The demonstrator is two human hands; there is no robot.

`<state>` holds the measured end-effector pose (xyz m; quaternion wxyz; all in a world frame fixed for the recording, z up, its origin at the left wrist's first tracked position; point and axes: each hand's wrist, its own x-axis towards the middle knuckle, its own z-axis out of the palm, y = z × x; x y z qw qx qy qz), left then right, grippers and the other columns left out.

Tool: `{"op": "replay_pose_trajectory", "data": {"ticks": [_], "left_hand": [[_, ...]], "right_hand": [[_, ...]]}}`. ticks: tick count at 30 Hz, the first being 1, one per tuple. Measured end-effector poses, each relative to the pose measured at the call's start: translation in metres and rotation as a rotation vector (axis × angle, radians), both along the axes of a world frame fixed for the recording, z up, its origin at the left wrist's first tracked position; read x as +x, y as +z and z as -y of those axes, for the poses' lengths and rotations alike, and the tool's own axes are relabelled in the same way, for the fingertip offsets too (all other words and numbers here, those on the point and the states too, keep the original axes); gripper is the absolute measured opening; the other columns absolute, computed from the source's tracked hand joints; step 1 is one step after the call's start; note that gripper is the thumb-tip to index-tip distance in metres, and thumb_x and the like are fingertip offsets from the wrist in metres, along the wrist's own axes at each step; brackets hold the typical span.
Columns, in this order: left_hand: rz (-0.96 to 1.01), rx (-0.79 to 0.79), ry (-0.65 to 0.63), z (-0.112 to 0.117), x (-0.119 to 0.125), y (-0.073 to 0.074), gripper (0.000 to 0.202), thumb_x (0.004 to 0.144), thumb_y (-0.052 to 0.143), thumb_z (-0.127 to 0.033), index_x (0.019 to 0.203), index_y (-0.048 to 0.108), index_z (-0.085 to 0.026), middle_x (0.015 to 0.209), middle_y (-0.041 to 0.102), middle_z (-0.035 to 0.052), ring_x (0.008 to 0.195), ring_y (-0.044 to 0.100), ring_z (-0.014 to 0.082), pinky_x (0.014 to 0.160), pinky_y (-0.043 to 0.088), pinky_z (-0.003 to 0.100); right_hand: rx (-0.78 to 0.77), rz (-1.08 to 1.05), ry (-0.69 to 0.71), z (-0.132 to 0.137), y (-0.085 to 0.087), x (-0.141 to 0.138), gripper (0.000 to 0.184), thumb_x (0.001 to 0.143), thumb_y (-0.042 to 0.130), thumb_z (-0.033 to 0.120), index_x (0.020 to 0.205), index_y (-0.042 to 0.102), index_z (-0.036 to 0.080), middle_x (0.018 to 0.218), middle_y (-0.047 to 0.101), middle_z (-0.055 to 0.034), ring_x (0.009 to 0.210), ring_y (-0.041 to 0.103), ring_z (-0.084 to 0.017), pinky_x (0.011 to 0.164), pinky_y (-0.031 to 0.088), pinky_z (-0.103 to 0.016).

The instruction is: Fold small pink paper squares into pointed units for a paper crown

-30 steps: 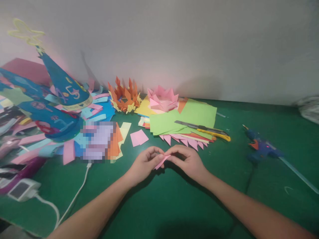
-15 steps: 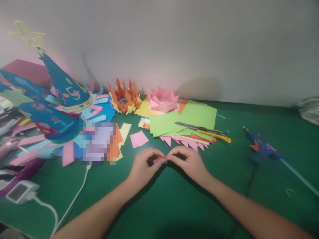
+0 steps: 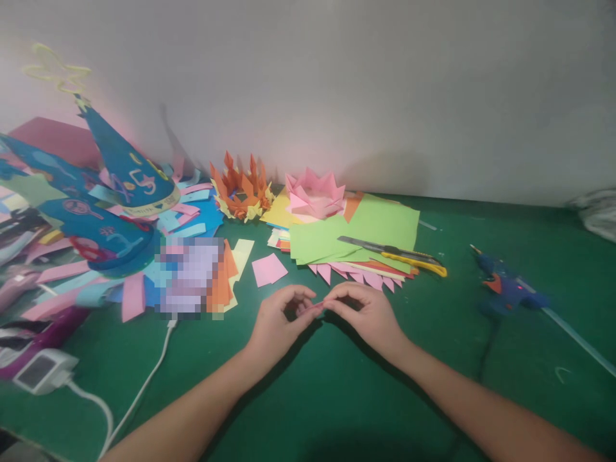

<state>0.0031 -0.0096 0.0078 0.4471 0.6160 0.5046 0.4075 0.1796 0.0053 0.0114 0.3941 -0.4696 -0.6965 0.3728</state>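
Note:
My left hand (image 3: 279, 321) and my right hand (image 3: 363, 312) meet over the green table (image 3: 337, 398), fingertips pinched together on a small folded pink paper piece (image 3: 312, 308). Only a thin edge of that paper shows between the fingers. A loose pink paper square (image 3: 268, 269) lies flat just beyond my left hand. Several pink paper triangles (image 3: 356, 274) poke out from under a stack of green and coloured sheets (image 3: 366, 231) right behind my right hand.
A yellow utility knife (image 3: 399, 255) lies on the green sheets. A pink paper crown (image 3: 315, 192) and an orange one (image 3: 240, 186) stand by the wall. Blue party hats (image 3: 125, 167) and paper strips crowd the left. A blue glue gun (image 3: 505, 287) rests at right; a white cable (image 3: 144, 378) runs front left.
The pink piece, earlier held as a wider flap hanging below my fingers, is now pressed thin between both hands' fingertips. Both hands stayed in place.

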Motion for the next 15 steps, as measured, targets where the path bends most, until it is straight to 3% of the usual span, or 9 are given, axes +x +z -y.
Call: {"op": "replay_pose_trajectory", "data": {"ticks": [15], "left_hand": [[0.106,-0.018,-0.010,0.0014,0.0012,-0.0002,0.023,0.078,0.065,-0.028,0.093,0.054,-0.016,0.072,0.059,-0.0006,0.064,0.057,0.0097,0.062,0.049,0.022]], "right_hand": [[0.033,-0.043,-0.050,-0.0009,-0.0011,0.0018,0.008,0.077,0.064,0.024,0.071,0.067,0.022,0.074,0.069,-0.0011,0.069,0.063,-0.017,0.068,0.050,-0.029]]}}
